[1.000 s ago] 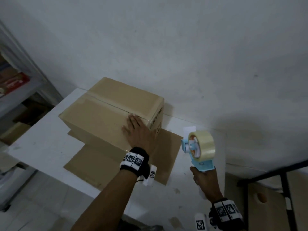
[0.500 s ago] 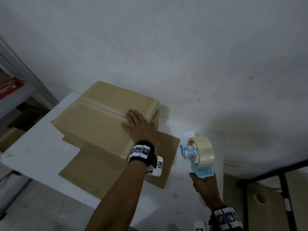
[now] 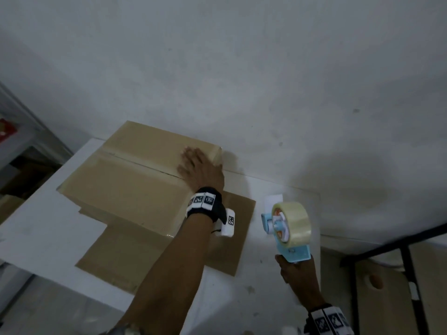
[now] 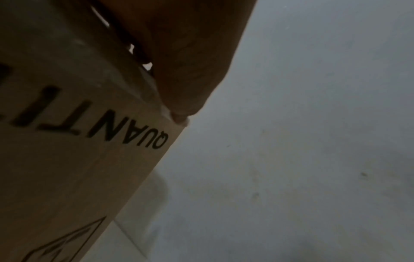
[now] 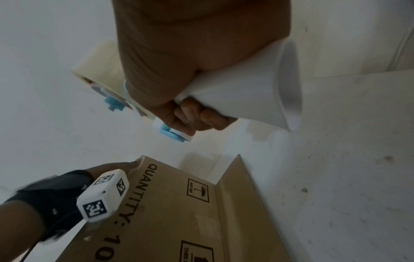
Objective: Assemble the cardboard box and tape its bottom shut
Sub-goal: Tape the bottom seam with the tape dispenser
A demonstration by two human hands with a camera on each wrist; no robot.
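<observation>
A brown cardboard box (image 3: pixel 125 175) stands on a white table (image 3: pixel 38 238) with its closed flaps facing up and a seam running across the top. Its lower flaps (image 3: pixel 116 257) lie spread flat on the table. My left hand (image 3: pixel 198 168) lies flat on the box top at its right end, fingers straight over the seam; in the left wrist view the fingertips (image 4: pixel 179 113) reach the top edge above the printed side (image 4: pixel 74 168). My right hand (image 3: pixel 295 269) grips the white handle (image 5: pixel 246 92) of a blue tape dispenser (image 3: pixel 287 228), held in the air right of the box.
A pale wall (image 3: pixel 242 68) runs right behind the table. Metal shelving (image 3: pixel 21 131) with boxes stands at the left. A black-framed rack (image 3: pixel 396 252) with brown boards sits low at the right. Bare tabletop (image 3: pixel 266 274) lies under the dispenser.
My left hand has slid along the box top toward its far right corner. The box sits turned slightly, hiding its printed side from the head view. The dispenser has stayed in roughly the same spot.
</observation>
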